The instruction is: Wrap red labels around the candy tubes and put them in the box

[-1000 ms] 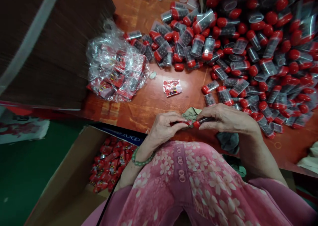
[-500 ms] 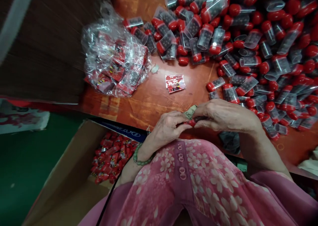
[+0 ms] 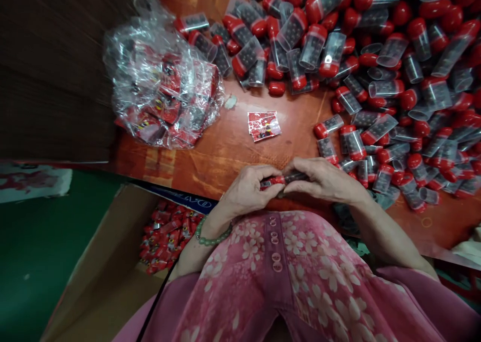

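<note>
Just in front of the pink floral garment, my two hands meet at the table's edge. My left hand [image 3: 251,187] is closed, with thumb and fingers pinching the red, printed end of a small capsule container [image 3: 277,180]. The dark, see-through end of that container is between the thumb and fingers of my right hand [image 3: 319,180]. Fingers cover part of it. Beyond the hands, a flat red printed packet [image 3: 264,126] lies on the table. To the right is a large heap of capsule containers [image 3: 353,144] with red ends and clear, dotted tubes.
A crinkled clear plastic bag [image 3: 165,91] holding red printed packets sits on the table's left side. Below the table's edge, a cardboard box [image 3: 93,251] contains many small red wrapped pieces [image 3: 169,236]. A dark panel [image 3: 56,71] stands at the far left.
The capsule container shows more between my hands, which have shifted slightly left. A pale greenish scrap seen by my right fingertips is no longer visible there. The camera view has shifted a little.
</note>
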Action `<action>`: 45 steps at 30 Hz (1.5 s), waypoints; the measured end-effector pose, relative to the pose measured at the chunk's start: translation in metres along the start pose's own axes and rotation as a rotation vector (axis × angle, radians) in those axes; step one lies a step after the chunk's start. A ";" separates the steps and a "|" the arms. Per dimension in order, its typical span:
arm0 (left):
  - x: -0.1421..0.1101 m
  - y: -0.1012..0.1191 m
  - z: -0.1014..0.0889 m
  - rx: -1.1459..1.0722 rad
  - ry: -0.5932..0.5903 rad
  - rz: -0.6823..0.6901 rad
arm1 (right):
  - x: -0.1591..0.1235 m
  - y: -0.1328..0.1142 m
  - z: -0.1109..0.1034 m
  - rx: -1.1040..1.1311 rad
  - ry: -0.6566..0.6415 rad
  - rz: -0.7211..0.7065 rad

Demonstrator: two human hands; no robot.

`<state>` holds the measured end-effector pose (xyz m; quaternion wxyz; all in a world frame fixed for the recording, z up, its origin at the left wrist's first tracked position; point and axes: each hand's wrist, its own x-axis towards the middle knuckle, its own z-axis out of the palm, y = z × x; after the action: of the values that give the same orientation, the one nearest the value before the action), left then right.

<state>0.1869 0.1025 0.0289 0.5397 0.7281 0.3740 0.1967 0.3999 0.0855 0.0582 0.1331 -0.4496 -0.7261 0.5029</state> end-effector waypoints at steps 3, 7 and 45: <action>0.003 0.000 -0.002 -0.013 -0.003 -0.032 | -0.001 0.013 0.011 0.183 0.090 0.044; 0.012 -0.001 -0.005 -0.016 -0.025 -0.103 | -0.003 0.020 0.019 0.250 0.147 0.089; 0.032 0.003 0.007 -1.133 0.507 -0.138 | 0.035 -0.005 0.055 0.764 0.492 0.128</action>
<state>0.2132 0.1223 0.0257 0.7480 0.2336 0.3742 0.4959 0.3424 0.0789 0.0285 0.4262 -0.5184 -0.4061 0.6202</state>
